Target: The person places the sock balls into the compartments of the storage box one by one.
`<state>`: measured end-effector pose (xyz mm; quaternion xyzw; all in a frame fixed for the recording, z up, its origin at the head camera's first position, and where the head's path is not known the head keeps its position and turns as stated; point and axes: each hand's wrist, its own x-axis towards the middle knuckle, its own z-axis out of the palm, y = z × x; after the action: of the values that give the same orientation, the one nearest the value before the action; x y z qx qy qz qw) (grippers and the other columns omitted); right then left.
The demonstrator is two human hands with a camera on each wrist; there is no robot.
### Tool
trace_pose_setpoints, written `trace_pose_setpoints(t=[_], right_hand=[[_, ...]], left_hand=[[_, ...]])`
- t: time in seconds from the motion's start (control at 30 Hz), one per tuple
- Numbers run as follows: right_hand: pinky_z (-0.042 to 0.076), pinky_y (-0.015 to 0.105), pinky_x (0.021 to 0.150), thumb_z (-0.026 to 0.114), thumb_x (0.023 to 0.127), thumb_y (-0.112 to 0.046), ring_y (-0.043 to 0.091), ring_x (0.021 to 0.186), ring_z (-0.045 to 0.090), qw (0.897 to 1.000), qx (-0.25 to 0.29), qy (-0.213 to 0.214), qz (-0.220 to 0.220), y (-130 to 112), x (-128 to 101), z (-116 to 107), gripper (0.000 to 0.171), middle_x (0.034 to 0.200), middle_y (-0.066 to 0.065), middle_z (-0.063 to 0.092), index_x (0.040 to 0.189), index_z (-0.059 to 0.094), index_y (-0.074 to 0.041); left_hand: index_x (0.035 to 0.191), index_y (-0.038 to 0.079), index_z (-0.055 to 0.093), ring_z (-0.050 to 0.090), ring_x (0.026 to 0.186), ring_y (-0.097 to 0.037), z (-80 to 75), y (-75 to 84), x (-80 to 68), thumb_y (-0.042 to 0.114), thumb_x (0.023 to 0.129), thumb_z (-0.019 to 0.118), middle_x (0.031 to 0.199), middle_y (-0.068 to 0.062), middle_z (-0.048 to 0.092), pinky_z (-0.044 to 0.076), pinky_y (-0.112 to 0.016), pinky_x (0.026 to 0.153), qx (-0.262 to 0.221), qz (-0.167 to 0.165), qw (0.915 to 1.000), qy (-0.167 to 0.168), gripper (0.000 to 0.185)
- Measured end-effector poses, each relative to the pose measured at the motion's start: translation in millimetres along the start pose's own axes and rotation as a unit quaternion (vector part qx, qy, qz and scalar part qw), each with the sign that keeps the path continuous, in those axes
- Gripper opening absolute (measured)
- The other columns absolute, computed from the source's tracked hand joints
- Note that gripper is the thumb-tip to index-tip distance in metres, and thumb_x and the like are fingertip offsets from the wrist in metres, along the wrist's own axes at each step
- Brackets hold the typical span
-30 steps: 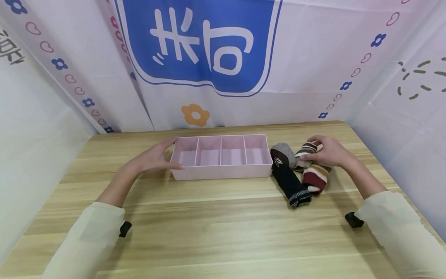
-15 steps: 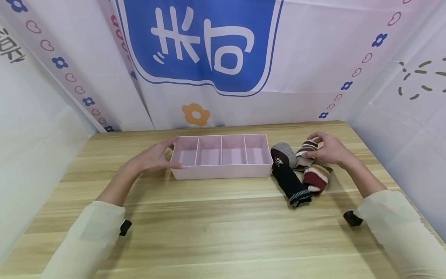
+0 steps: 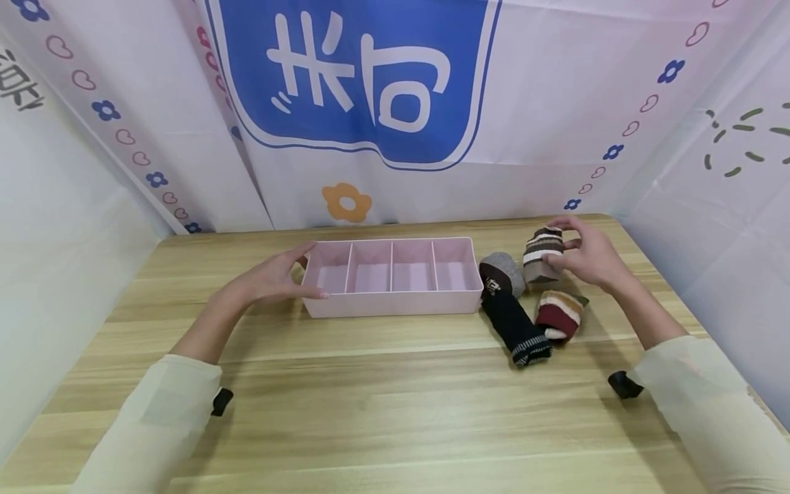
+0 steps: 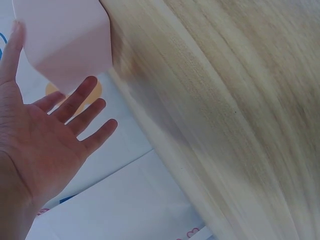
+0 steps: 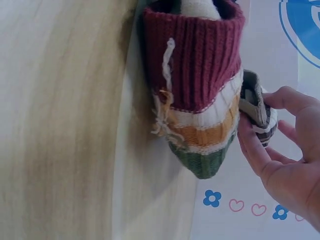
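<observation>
right hand: pinches the striped sock, thumb and fingers curled round it. A second ago it sat low on the pile; now the sock is lifted clear of the table.
striped sock: brown-and-white bundle, in the air just right of the tray, above the other socks and apart from them. Wrist view shows only its edge between the fingertips.
left hand: no change. Fingers straight and spread, thumb along the tray's front wall, fingertips at the left end. Holds nothing, only steadies.
tray: pink, four compartments, all bare. Same spot as before.
pile: grey-toed black sock and red-orange-green sock lie where they were, beside the tray's right end.
read: one sock picked, none stowed yet; looks like the start of filling, with the tray braced.
</observation>
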<state>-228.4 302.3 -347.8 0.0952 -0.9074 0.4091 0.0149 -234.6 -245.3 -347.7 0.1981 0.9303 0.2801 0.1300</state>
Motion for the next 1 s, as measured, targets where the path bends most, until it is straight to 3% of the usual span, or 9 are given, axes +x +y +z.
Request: trace_pose_setpoints(t=[0.17, 0.33, 0.5, 0.73, 1.0], right_hand=[[0.051, 0.016, 0.069, 0.073, 0.094, -0.002, 0.044, 0.116, 0.059, 0.999, 0.025, 0.017, -0.010, -6, 0, 0, 0.052, 0.146, 0.028, 0.044, 0.140, 0.049, 0.004], [0.053, 0.017, 0.070, 0.072, 0.093, 0.001, 0.019, 0.113, 0.060, 0.998, 0.054, 0.014, -0.010, -13, 1, 2, 0.050, 0.151, 0.025, 0.043, 0.139, 0.053, 0.003], [0.053, 0.017, 0.070, 0.070, 0.092, 0.004, -0.003, 0.103, 0.060, 0.995, 0.099, -0.002, -0.022, -21, 0, 5, 0.050, 0.150, 0.023, 0.044, 0.140, 0.053, 0.004], [0.054, 0.018, 0.074, 0.067, 0.093, 0.006, 0.002, 0.104, 0.063, 0.987, 0.152, -0.010, -0.054, -34, -2, 11, 0.044, 0.148, 0.016, 0.046, 0.136, 0.059, 0.005], [0.057, 0.022, 0.075, 0.067, 0.095, 0.005, 0.007, 0.105, 0.066, 0.981, 0.179, -0.041, -0.069, -50, -3, 18, 0.042, 0.149, 0.016, 0.049, 0.137, 0.060, 0.005]], left_hand=[[0.163, 0.002, 0.023, 0.055, 0.120, -0.038, -1.8, 2.0, -0.3, 0.047, 0.084, 0.083, 0.133, -0.024, 0.056, 0.044, -0.059, 0.103, 0.001, -0.006, 1.0000, -0.004, 0.109], [0.163, 0.002, 0.022, 0.056, 0.119, -0.039, -3.5, 4.0, 0.0, 0.047, 0.085, 0.083, 0.133, -0.025, 0.056, 0.045, -0.057, 0.100, 0.006, -0.007, 0.9999, -0.011, 0.109], [0.162, 0.000, 0.023, 0.052, 0.128, -0.042, -7.6, 6.0, 1.1, 0.048, 0.084, 0.083, 0.139, -0.026, 0.054, 0.041, -0.062, 0.106, 0.008, -0.007, 0.9997, -0.021, 0.110], [0.163, 0.000, 0.021, 0.043, 0.140, -0.047, -9.9, 3.3, -0.6, 0.046, 0.083, 0.085, 0.149, -0.029, 0.048, 0.032, -0.067, 0.113, -0.003, -0.013, 0.9997, -0.023, 0.113], [0.164, 0.003, 0.022, 0.052, 0.126, -0.042, -8.8, 3.7, -0.5, 0.047, 0.082, 0.087, 0.136, -0.025, 0.057, 0.041, -0.062, 0.106, -0.008, -0.027, 0.9994, -0.019, 0.113]])
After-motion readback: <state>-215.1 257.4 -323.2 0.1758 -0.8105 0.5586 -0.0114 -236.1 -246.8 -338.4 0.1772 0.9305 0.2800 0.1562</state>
